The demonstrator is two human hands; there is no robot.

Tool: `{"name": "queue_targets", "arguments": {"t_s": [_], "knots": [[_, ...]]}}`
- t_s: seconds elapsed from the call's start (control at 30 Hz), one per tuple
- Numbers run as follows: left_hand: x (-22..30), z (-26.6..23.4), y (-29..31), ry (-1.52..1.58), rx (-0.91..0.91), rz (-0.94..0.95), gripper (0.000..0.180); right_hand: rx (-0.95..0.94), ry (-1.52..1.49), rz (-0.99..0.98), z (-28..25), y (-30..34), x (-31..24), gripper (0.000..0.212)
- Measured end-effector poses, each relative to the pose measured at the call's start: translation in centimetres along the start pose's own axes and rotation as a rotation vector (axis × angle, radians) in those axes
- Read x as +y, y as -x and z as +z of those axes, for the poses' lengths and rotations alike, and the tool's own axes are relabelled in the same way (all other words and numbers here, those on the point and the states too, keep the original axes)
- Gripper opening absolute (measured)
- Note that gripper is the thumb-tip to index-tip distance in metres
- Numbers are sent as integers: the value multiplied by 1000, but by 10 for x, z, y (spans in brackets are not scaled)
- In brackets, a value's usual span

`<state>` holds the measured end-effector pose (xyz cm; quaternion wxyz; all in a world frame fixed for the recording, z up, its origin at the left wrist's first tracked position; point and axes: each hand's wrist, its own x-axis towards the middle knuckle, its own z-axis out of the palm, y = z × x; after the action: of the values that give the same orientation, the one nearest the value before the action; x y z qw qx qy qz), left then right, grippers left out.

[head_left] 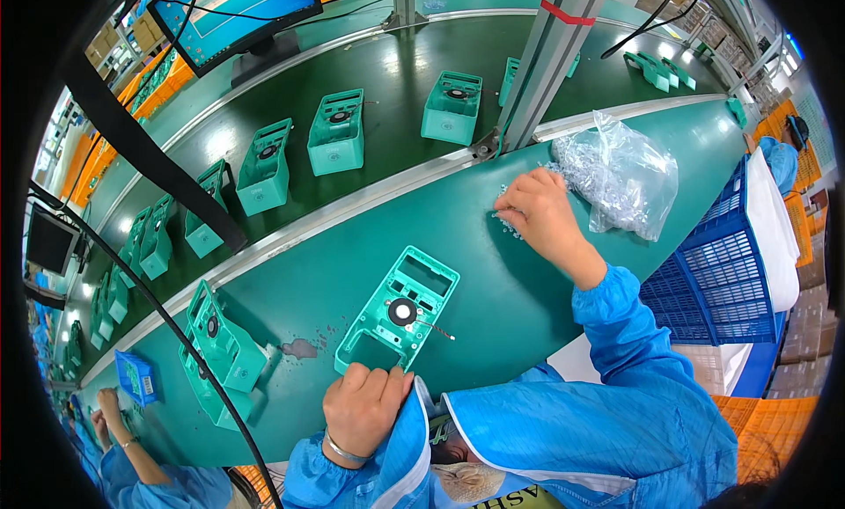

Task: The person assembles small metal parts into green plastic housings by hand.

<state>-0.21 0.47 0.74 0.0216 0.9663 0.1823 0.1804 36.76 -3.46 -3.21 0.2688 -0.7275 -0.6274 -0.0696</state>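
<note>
Left hand (363, 410): curls closed on the near edge of a green housing (377, 314), just ahead of it. Right hand (543, 212): bunches fingertips at small clear pieces (510, 231); cannot tell whether gripping any. Right of right hand: clear bag (641, 176) of such pieces. Left of left hand: another green housing (244, 368).

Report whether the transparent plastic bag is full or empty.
Partly full: the transparent plastic bag holds many small clear pieces, but its edges look slack.

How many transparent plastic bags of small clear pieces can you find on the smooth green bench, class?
1 bag, to the right of the person's bare right hand; others may be hidden.
</note>
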Motion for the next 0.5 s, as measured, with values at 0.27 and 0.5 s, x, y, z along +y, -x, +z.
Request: {"name": "queue_targets", "arguments": {"t_s": [0.27,0.5], "knots": [[-1,1,0,32,17,-5,16,-7,109,-143,2,-1,-6,10],[1,-2,1,50,11,-44,20,-36,222,-299,0,-8,-10,12]]}}
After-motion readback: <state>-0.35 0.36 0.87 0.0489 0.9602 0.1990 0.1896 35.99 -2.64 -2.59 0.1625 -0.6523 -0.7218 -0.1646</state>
